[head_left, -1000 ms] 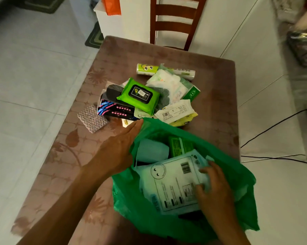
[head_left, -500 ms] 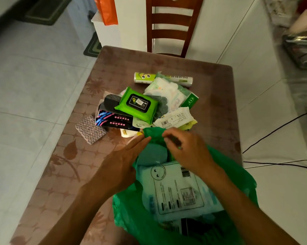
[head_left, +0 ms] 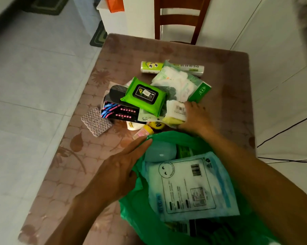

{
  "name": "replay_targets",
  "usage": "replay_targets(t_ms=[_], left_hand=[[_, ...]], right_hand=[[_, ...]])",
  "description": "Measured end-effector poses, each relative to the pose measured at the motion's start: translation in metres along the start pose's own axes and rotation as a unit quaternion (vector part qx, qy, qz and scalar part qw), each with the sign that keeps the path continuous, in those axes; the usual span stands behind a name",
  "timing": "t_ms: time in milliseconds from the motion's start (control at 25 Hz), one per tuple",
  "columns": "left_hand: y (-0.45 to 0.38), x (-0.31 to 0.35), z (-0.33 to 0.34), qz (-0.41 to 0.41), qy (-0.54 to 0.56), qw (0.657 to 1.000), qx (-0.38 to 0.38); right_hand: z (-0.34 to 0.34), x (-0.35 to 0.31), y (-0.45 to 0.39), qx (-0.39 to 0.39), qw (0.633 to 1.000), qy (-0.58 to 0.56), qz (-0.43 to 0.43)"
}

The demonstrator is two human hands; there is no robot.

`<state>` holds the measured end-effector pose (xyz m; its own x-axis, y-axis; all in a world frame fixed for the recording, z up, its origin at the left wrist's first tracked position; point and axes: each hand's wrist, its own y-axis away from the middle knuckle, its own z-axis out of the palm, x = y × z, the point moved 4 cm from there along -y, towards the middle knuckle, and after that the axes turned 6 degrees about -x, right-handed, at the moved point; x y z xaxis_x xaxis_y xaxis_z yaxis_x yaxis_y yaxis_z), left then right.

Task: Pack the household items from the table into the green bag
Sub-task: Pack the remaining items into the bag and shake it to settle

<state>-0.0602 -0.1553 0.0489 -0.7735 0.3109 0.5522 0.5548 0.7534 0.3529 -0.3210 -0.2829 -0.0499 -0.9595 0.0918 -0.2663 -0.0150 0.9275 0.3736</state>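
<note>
The green bag [head_left: 140, 214] is held open by the left hand [head_left: 121, 167]; beyond it, a white packet [head_left: 175, 110] is grasped by the right hand [head_left: 196, 115].

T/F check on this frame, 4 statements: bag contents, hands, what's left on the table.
1. The left hand holds the green bag at its rim. True.
2. The right hand is inside the bag. False: it is at the pile, on the white barcoded pack.
3. The green wipes pack is already bagged. False: it lies on the pile on the table.
4. A white smiley-face package sits in the bag. True.
</note>
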Motion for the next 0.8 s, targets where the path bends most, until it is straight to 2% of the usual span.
replay_targets(t_ms=[40, 80, 160, 200, 240, 320, 360, 400, 440, 520, 600, 720, 800], left_hand=[[0.0, 0.002, -0.003, 0.007, -0.002, 1.0, 0.003], [-0.001, 0.005, -0.006, 0.013, -0.006, 1.0, 0.008], [-0.006, 0.012, -0.008, 0.008, -0.028, 0.999, 0.02], [-0.007, 0.014, -0.005, -0.007, -0.034, 0.999, 0.02], [-0.008, 0.015, -0.001, -0.02, -0.031, 0.999, 0.014], [-0.007, 0.015, 0.009, -0.024, 0.003, 1.0, 0.001], [-0.006, 0.013, 0.013, -0.017, 0.031, 0.999, -0.003], [-0.005, 0.01, 0.015, -0.01, 0.055, 0.998, -0.005], [-0.003, 0.006, 0.017, -0.009, 0.073, 0.997, -0.005], [-0.001, -0.001, 0.018, -0.01, 0.079, 0.997, -0.001], [0.002, -0.008, 0.018, -0.003, 0.069, 0.998, 0.009], [0.006, -0.009, 0.015, 0.023, 0.074, 0.996, 0.041], [0.008, -0.004, 0.016, 0.029, 0.077, 0.995, 0.059]], right_hand=[[-0.016, 0.001, 0.019, 0.053, 0.988, -0.146, 0.011], [-0.034, 0.003, 0.046, 0.112, 0.959, -0.261, 0.011], [-0.072, -0.003, 0.122, 0.218, 0.914, -0.341, 0.003], [-0.086, -0.007, 0.162, 0.233, 0.908, -0.346, -0.02], [-0.095, -0.017, 0.197, 0.208, 0.91, -0.354, -0.058], [-0.079, -0.034, 0.233, 0.056, 0.934, -0.33, -0.124], [-0.057, -0.041, 0.242, -0.016, 0.952, -0.272, -0.143], [-0.034, -0.045, 0.238, -0.056, 0.972, -0.165, -0.158], [-0.007, -0.047, 0.227, -0.06, 0.985, -0.058, -0.152], [0.037, -0.051, 0.206, -0.077, 0.984, 0.091, -0.131], [0.032, -0.062, 0.195, -0.068, 0.983, 0.115, -0.128], [-0.021, -0.098, 0.183, 0.07, 0.981, -0.011, -0.182], [-0.039, -0.134, 0.152, 0.133, 0.968, -0.024, -0.21]])
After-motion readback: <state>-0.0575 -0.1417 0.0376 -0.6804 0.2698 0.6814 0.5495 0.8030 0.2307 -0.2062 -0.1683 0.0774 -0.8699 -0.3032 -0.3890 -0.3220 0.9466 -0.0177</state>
